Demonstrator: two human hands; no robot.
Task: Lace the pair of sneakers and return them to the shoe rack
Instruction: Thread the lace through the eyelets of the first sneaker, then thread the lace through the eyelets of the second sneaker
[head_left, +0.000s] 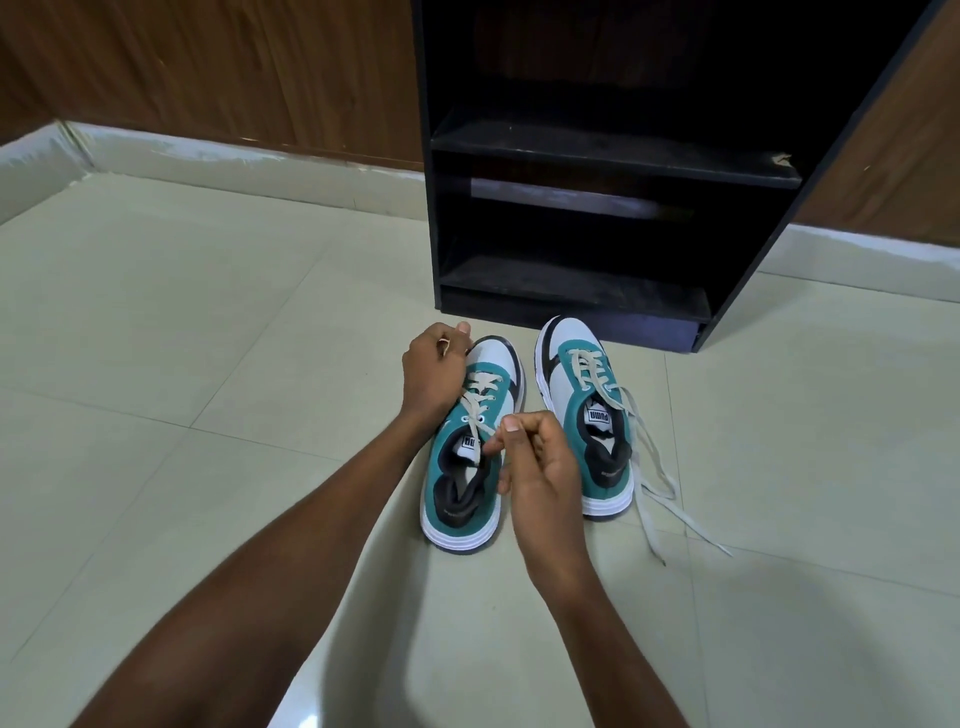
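Kneeling-height view over pale floor tiles (208, 322); two teal-and-white sneakers sitting side by side, toes toward the black shoe rack (597, 171), just short of its base.

Left sneaker (470, 441): being laced. Right hand (540, 467) curled nearly closed, thumb and forefinger pinching one lace end (480, 423) near the tongue. Left hand (434, 371) closed into a loose fist by the toe box, apparently gripping the other lace end; the strand itself mostly hidden by the fingers, so not certain.

Right sneaker (587, 415): lacing crossing through the lower eyelets, loose ends (660, 488) trailing out across the floor to its right, untied.

Risks, judging from here:
- Pulling unevenly between the two hands, leaving one end too short to reach the top eyelets or tie.
- Pinched tip slipping out of the fingertips while threading, undoing the last crossing.
- Skipping an eyelet or twisting the flat lace, since the left wrist is covering part of the eyelet row.
- Shoe sliding on the smooth tile under tension, nothing bracing the heel.
- Trailing ends of the right sneaker snagging or dragging during the lift onto a shelf.
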